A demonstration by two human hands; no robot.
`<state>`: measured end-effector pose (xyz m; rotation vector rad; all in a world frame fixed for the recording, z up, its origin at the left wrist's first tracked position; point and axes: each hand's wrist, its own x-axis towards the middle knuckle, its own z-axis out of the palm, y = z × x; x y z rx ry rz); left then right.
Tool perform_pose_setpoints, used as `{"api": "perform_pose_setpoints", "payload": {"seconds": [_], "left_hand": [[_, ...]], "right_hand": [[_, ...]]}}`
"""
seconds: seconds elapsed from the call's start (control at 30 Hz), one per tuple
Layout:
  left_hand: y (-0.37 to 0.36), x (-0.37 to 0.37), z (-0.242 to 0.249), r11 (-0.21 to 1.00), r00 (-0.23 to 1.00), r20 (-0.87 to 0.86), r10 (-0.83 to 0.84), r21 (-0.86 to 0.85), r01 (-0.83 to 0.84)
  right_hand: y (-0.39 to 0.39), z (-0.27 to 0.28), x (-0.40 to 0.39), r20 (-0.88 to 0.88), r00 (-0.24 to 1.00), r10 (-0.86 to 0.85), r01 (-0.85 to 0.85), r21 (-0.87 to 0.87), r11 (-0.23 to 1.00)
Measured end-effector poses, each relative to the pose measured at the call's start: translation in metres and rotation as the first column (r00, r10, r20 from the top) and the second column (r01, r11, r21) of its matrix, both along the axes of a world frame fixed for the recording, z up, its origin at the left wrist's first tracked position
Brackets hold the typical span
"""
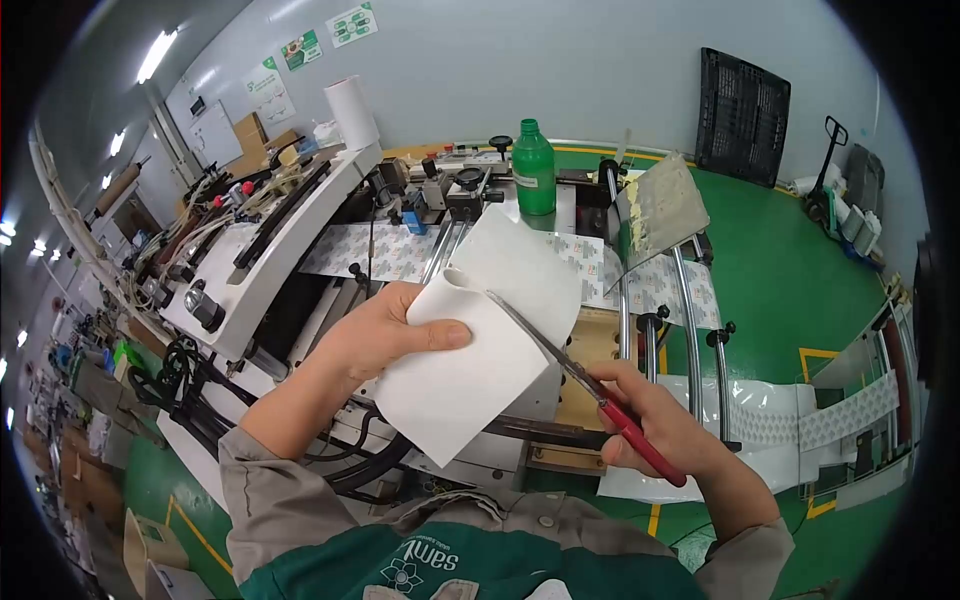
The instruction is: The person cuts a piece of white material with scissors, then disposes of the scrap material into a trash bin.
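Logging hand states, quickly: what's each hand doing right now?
Left hand: closed, holding the curled white sheet.
Right hand: closed, holding the red-handled scissors.

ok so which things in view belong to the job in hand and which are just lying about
In use:
- white sheet, in the left hand
- red-handled scissors, in the right hand, blades at the sheet

Seemingly just there:
- green bottle
- black pallet against the wall

Around the sheet (455, 375), the bottle (535, 170) is placed at one o'clock, the roll (352, 114) at eleven, and the scissors (576, 371) at four, blades pointed between ten and eleven; at two, the pallet (743, 118) is leaned against the wall (560, 60).
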<state>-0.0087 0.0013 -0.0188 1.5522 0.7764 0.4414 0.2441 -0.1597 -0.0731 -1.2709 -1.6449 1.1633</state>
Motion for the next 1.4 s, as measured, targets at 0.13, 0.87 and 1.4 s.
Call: {"api": "perform_pose_setpoints", "payload": {"seconds": [0.13, 0.87, 1.4], "left_hand": [[0.006, -0.002, -0.009, 0.998, 0.997, 0.033, -0.064, -0.023, 0.065], [0.009, 0.008, -0.026, 0.975, 0.995, 0.010, -0.102, -0.199, 0.102], [0.035, -0.003, -0.062, 0.925, 0.994, 0.052, -0.094, -0.365, 0.107]], "right_hand": [[0.000, -0.007, 0.000, -0.007, 1.000, -0.003, 0.003, 0.011, 1.000], [0.019, -0.014, 0.004, -0.020, 0.999, 0.043, -0.043, 0.007, 0.999], [0.052, -0.025, -0.010, 0.011, 0.998, 0.067, -0.065, -0.126, 0.990]]}}
